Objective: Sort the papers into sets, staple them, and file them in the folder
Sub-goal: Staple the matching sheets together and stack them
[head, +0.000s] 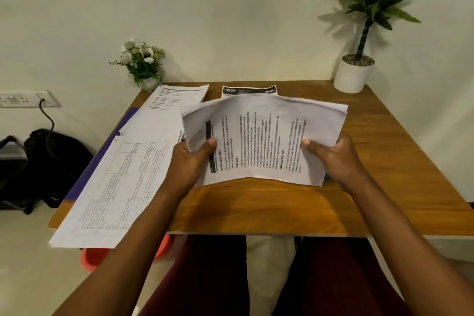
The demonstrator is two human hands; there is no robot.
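Observation:
I hold a small set of printed papers [264, 136] sideways above the middle of the wooden table [256, 213]. My left hand [192, 161] grips its left end with the thumb on top. My right hand [333, 156] grips its right end the same way. The sheets bow upward between my hands. A table-printed sheet [112, 187] hangs over the table's left front edge. More papers [164, 113] lie behind it on a purple folder [102, 151]. A sheet with a black header [248, 91] lies at the back, partly hidden. A small blue thing [327, 176] peeks out under my right hand.
A small pot of white flowers [143, 64] stands at the back left corner and a tall plant in a white pot [354, 74] at the back right. A black bag [51, 161] sits on the floor to the left, under a wall socket [25, 99]. An orange thing [95, 256] lies under the table.

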